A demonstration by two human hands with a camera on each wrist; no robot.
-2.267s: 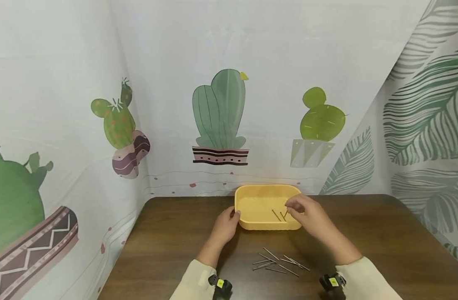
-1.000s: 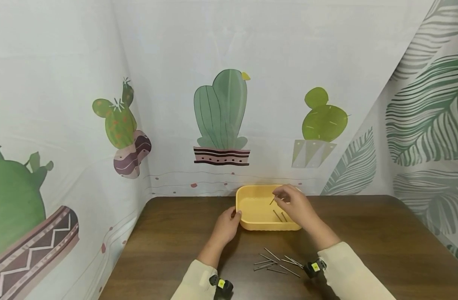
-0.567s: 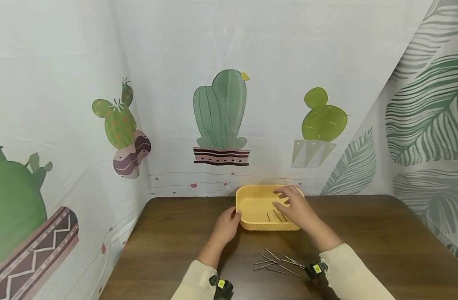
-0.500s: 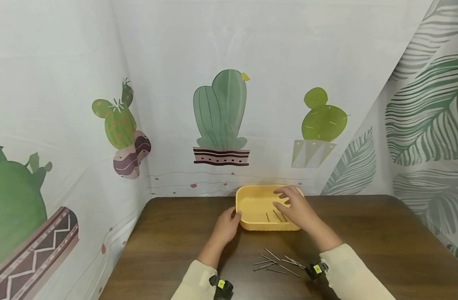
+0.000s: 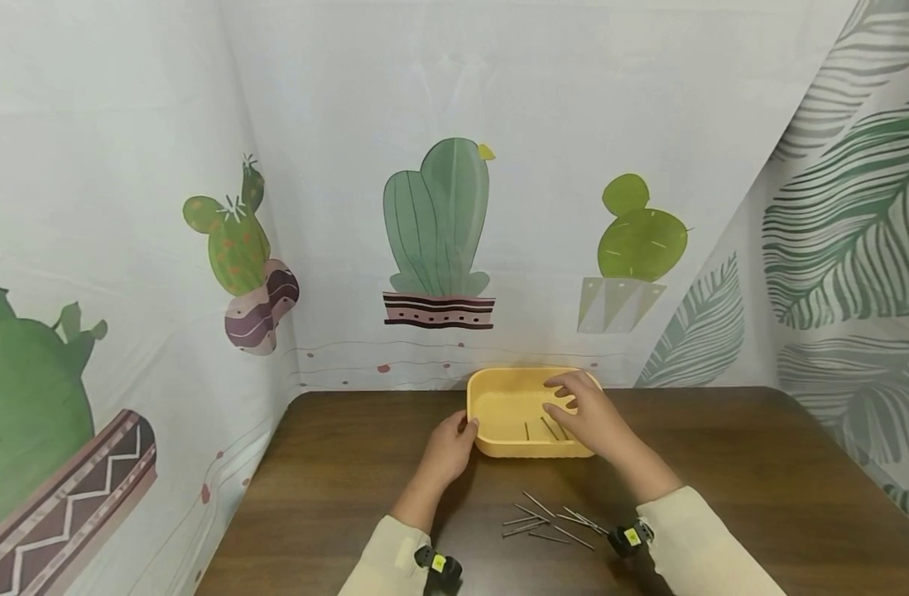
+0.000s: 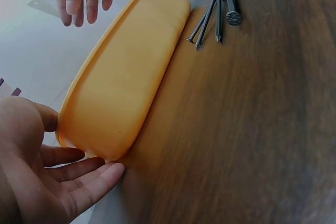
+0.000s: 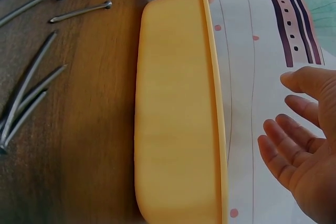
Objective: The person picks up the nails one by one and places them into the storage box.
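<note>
Left hand (image 5: 450,447) grips the yellow tray (image 5: 529,449) at the table (image 5: 335,480)'s far edge; right hand (image 5: 594,420) hovers above, fingers apart, holding nothing; nails (image 5: 550,429) lie inside along the near wall.

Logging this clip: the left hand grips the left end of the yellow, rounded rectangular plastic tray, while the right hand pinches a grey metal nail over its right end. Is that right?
Not quite. The right hand pinches nothing; the right wrist view shows it empty, over the right end as you say, while the left hand grips the left end of the yellow plastic tray.
</note>
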